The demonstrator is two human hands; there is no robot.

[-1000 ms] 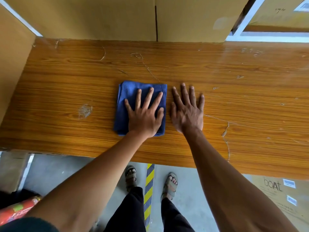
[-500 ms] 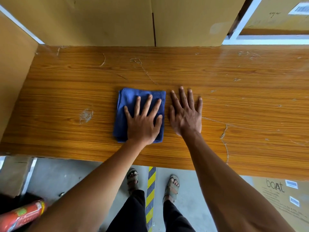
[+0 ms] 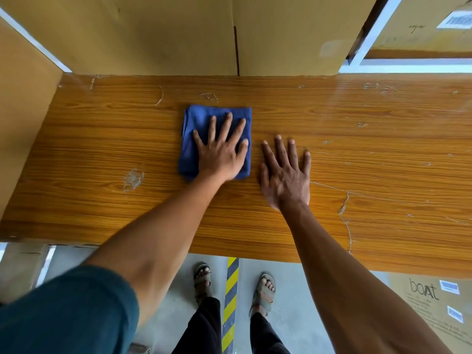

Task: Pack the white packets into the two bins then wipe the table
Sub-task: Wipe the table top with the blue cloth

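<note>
The folded blue cloth [image 3: 201, 139] lies at the centre of the wooden table [image 3: 383, 149]. The left hand [image 3: 221, 152] presses it flat with fingers spread, apparently for wiping. Just beside it, the right hand [image 3: 286, 175] rests flat on bare wood, likely bracing. No bins or packets are in view.

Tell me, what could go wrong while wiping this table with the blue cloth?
The blue cloth might snag on the cracked, lifting laminate near the right hand. The left hand presses the cloth with flat fingers, so it could slip out. The whitish smudge to its left may get missed.
</note>
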